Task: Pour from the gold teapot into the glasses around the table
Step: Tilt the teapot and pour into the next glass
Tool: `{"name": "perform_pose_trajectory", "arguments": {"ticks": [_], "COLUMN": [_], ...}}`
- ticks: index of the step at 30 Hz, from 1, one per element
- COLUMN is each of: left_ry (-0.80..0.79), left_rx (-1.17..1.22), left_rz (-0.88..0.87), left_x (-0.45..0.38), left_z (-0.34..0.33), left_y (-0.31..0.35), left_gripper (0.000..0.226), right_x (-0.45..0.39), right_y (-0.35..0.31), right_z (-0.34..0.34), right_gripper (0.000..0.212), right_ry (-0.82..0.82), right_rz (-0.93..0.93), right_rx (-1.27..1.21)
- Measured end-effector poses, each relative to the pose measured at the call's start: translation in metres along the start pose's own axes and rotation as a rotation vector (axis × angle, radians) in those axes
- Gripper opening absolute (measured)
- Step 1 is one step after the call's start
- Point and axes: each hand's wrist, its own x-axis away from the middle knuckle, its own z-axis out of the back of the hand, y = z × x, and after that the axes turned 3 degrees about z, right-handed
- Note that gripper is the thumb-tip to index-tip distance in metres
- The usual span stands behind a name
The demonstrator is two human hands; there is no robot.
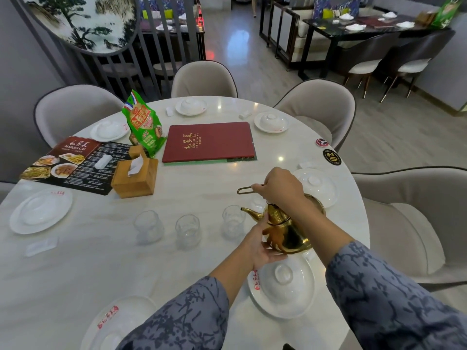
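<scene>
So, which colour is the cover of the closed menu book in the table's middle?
Dark red with gold lettering, seen in the head view: the menu book.

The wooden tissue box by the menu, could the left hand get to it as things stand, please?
Probably not right away: the left hand is cupped under the gold teapot, supporting it. The path itself looks free, since only bare table lies between it and the wooden tissue box, with the three glasses nearer the person.

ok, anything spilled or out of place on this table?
No spill visible. One oddity: three glasses are bunched near the teapot instead of standing at the plates.
</scene>
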Motion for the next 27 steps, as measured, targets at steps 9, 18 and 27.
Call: {"name": "perform_pose_trajectory", "arguments": {"ticks": [9, 18, 27], "left_ry": [-0.071, -0.105, -0.146], "left_rx": [0.062, 0.104, 0.134], "left_rz": [0.031, 0.029, 0.021], "left_x": [-0.003, -0.005, -0.003], "left_z": [-0.001, -0.001, -0.004], "left_y": [0.001, 0.002, 0.003], "left_gripper": [0.076, 0.083, 0.076], "right_x": [-0.005, -0.006, -0.006], "right_y": [-0.007, -0.016, -0.023], "right_z": [-0.001, 0.003, 0.011], "right_gripper": [0.039, 0.04, 0.04], "right_ry": [-0.018, -0.023, -0.016], "right_rz": [0.035, 0.072, 0.11], "right_rx": [0.081, 0.151, 0.208]}}
